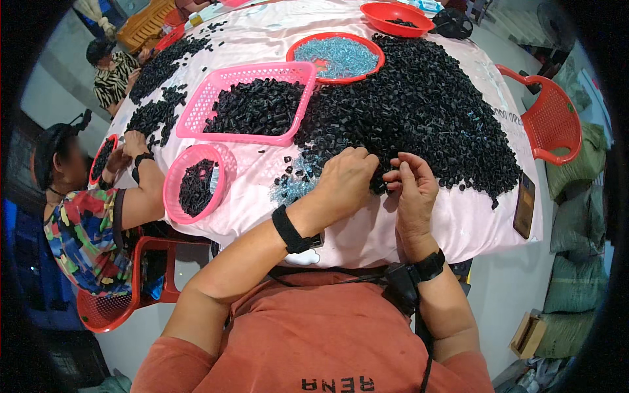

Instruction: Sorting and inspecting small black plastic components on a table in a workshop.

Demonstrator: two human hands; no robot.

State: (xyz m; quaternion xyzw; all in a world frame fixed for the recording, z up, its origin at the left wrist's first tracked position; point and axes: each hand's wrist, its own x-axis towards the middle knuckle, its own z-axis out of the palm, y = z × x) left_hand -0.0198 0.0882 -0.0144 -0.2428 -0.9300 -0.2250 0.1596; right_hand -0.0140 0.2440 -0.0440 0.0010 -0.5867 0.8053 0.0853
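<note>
My left hand (346,179) reaches to the near edge of a big heap of small black plastic pieces (432,111). Its fingers are bent and closed, and the fingertips are hidden from me. Just right of it, my right hand (417,187) is raised with fingers curled toward the thumb, a small black plastic piece (394,157) at its fingertips. The two hands are close together but apart. Beside my left wrist lies a small pile of clear bluish plastic bits (293,185), with a few black pieces mixed in.
A pink rectangular basket (190,118) and a round pink basket (226,171) hold black pieces. A red tray (382,63) holds clear bits. A phone (524,208) lies at the right edge. A co-worker (88,216) sits at left; a red chair (557,121) stands at right.
</note>
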